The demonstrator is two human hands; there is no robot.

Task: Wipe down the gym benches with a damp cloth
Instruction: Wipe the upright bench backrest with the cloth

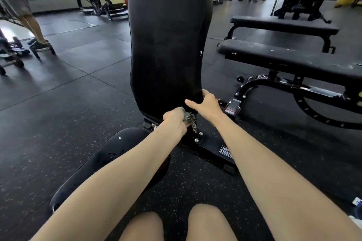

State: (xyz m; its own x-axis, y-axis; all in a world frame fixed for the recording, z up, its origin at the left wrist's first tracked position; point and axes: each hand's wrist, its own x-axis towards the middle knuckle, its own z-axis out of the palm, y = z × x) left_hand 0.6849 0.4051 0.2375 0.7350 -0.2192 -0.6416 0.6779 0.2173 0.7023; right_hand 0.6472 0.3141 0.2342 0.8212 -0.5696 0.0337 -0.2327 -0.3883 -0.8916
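A black adjustable bench stands in front of me, its back pad point(168, 35) raised nearly upright and its seat pad point(109, 164) low at the left. My left hand point(175, 122) grips a bunched black-and-white patterned cloth point(191, 121) at the bottom edge of the back pad, by the hinge. My right hand point(205, 103) holds the pad's lower right corner, fingers curled round the edge and thumb stretched out to the left. The seat pad shows a few small light specks.
Two flat black benches point(284, 25) point(290, 60) lie to the right, the nearer on a curved black frame point(274, 88). A person's legs point(33, 25) stand at far left near a dumbbell rack. Yellow machines line the back; another person sits far behind. Rubber floor tiles surround the bench.
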